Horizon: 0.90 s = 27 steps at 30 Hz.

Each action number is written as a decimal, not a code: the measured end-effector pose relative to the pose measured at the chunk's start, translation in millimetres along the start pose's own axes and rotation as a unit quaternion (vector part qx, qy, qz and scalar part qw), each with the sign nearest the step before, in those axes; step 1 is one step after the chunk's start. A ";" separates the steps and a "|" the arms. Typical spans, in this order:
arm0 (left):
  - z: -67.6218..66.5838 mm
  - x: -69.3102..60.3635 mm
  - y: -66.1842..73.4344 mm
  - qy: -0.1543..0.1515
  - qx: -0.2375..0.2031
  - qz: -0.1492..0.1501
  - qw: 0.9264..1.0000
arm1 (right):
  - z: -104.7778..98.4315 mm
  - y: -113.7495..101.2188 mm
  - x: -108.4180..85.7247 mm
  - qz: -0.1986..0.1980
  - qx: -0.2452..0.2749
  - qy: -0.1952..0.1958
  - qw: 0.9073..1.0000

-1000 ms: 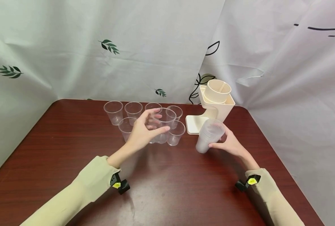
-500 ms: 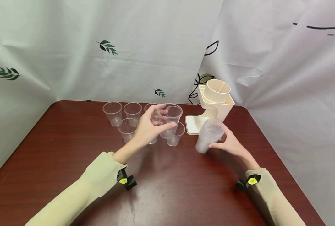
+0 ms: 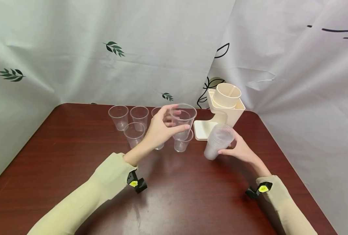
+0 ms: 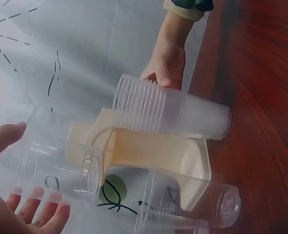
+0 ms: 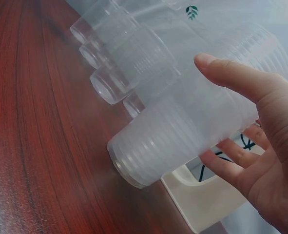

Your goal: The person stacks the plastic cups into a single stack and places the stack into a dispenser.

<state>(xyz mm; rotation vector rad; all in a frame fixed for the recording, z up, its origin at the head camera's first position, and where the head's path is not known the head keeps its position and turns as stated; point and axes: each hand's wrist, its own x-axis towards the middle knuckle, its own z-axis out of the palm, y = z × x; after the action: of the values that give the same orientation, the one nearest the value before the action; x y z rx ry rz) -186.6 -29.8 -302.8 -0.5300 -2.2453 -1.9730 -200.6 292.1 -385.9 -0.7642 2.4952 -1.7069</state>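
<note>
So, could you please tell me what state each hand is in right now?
Left hand: holding a single clear cup, raised off the table.
Right hand: holding a stack of nested clear cups.

A single clear plastic cup is upright in the air, mouth up, left of centre, between the thumb and fingers of the left hand. To its right and nearer, a cloudy stack of nested cups tilts slightly, rims up, held by the right hand.
</note>
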 end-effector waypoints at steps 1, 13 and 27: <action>1.0 0.8 0.6 0.000 -0.001 0.002 1.000 | -0.1 0.2 0.1 0.000 -0.001 0.000 1.000; 11.7 6.0 11.2 -0.004 0.002 0.005 1.000 | 0.1 0.5 1.0 -0.007 -0.003 -0.003 1.000; 23.9 14.7 17.6 -0.017 0.010 0.007 1.000 | 0.4 1.3 0.9 -0.012 0.004 -0.003 1.000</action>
<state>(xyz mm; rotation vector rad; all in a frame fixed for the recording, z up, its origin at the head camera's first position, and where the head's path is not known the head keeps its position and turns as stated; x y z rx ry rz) -191.0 -1.9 -285.4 -0.5791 -2.2733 -1.9467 -201.7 291.7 -386.9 -0.8013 2.4835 -1.7176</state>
